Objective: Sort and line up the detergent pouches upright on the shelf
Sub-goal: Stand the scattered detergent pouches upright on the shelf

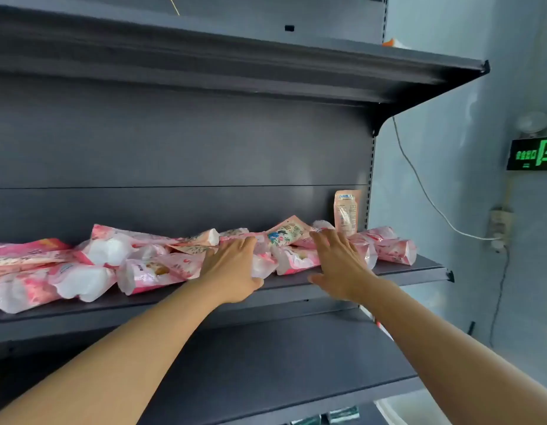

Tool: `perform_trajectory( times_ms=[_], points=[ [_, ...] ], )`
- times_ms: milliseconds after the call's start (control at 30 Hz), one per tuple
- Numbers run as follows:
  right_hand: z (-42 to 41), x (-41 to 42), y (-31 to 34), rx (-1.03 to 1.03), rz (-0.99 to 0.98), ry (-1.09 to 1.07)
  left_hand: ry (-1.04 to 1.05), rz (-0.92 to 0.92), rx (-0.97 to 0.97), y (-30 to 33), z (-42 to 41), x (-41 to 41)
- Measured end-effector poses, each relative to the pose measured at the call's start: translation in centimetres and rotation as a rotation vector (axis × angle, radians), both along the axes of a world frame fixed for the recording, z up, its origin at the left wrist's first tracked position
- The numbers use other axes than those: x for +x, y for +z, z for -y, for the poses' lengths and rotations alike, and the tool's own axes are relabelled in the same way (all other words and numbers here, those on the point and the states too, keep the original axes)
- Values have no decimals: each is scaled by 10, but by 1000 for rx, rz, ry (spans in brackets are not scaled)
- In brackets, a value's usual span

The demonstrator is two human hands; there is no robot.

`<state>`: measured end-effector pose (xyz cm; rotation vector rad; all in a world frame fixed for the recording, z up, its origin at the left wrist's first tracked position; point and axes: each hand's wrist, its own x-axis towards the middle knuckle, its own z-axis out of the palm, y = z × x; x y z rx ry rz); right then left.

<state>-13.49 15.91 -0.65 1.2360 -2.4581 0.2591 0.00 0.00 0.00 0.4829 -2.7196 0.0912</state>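
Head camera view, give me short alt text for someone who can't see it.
Two open hands, left hand and right hand, reach onto a dark shelf strewn with toppled pink pouches; one pouch stands upright at the back right.

1. Many pouches (pixel 143 265) lie flat in a heap along the shelf (pixel 404 271), from its left end to its right.
2. One standing pouch (pixel 346 211) is at the back, near the right end (behind the heap).
3. The left hand (pixel 232 268) and the right hand (pixel 339 265) rest on the heap's middle, side by side.
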Motion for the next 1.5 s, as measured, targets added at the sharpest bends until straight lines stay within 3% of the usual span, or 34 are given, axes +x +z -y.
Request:
perform_trajectory(
  times_ms=[433,833,1233,1500],
  points=[
    [-24,-167,18,-49,58,-10,77,-48,27,13,-18,-169],
    [16,-248,13,-83,107,11,42,-16,-15,13,24,-256],
    [9,-320,19,-87,129,-132,-78,118,-39,19,42,-346],
    [20,-397,31,-87,144,-5,-32,206,-15,16,43,-406]
  ],
)
